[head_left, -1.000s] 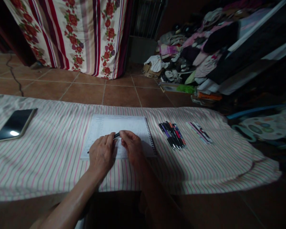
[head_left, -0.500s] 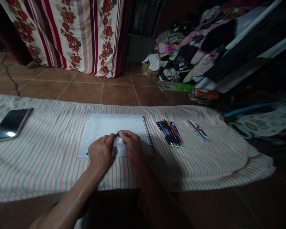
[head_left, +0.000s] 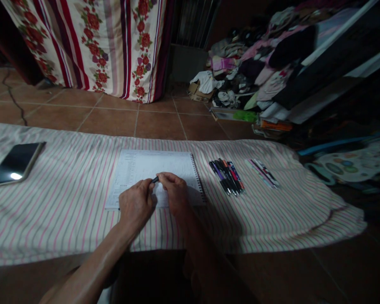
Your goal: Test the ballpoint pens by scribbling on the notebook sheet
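Note:
A spiral notebook [head_left: 164, 159] with printed and written pages lies on the striped cloth. Over its near half, my left hand [head_left: 136, 200] is closed around a dark pen [head_left: 155, 180], whose end sticks out toward the right. The fingertips of my right hand [head_left: 175, 190] pinch that protruding end. Most of the pen is hidden inside the left fist. To the right of the notebook lies a row of several pens [head_left: 226, 177], black, purple, orange and red. A smaller group of slim pens [head_left: 262, 173], pale and patterned, rests farther right.
A tablet or large phone [head_left: 15, 164] lies at the left on the striped cloth [head_left: 66, 190]. Beyond are a tiled floor [head_left: 110, 118], a floral curtain [head_left: 114, 46] and a heap of clothes [head_left: 250, 67]. A patterned plastic item [head_left: 351, 162] stands at the right.
The dark tip that showed left of my left hand is now almost hidden, as the pen has turned slightly. Both hands stay in nearly the same place.

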`<state>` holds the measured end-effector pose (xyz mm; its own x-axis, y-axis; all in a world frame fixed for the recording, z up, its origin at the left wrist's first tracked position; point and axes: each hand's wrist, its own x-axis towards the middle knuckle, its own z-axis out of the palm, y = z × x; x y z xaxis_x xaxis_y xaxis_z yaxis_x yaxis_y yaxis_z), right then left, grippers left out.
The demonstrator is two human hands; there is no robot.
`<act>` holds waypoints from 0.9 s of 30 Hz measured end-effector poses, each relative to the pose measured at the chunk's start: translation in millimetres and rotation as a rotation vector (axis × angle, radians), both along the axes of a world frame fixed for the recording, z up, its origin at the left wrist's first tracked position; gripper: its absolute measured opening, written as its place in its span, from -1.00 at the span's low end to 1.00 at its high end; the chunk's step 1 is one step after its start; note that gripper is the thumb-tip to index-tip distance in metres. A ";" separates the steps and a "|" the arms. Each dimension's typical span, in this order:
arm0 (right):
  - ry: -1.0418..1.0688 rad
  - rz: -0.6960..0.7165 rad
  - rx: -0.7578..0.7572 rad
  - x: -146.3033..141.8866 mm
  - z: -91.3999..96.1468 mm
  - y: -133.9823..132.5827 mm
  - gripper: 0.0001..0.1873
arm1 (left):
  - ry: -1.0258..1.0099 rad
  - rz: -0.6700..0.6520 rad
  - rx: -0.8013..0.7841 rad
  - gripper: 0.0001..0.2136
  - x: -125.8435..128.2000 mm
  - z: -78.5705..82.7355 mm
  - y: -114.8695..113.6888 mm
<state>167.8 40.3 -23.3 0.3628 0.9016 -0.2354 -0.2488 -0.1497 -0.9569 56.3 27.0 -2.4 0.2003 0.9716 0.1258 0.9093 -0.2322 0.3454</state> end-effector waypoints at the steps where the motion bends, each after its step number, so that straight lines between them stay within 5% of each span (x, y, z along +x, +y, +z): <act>1: -0.001 0.000 0.002 -0.1 -0.2 -0.1 -0.76 | -0.004 -0.007 0.012 -0.70 -0.4 -1.3 0.7; 13: 0.249 0.118 0.095 -0.3 -0.8 0.0 -0.67 | -0.142 -0.003 0.083 -0.68 -1.7 -5.0 2.2; 27: 0.217 0.102 0.057 -2.7 4.1 -1.7 -0.63 | -0.254 -0.053 0.189 -0.70 -2.5 -11.7 3.2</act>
<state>165.1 38.6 -19.3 0.2160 0.9451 -0.2453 -0.4356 -0.1315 -0.8905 53.8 30.2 -14.0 0.1888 0.9152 0.3560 0.7843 -0.3587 0.5061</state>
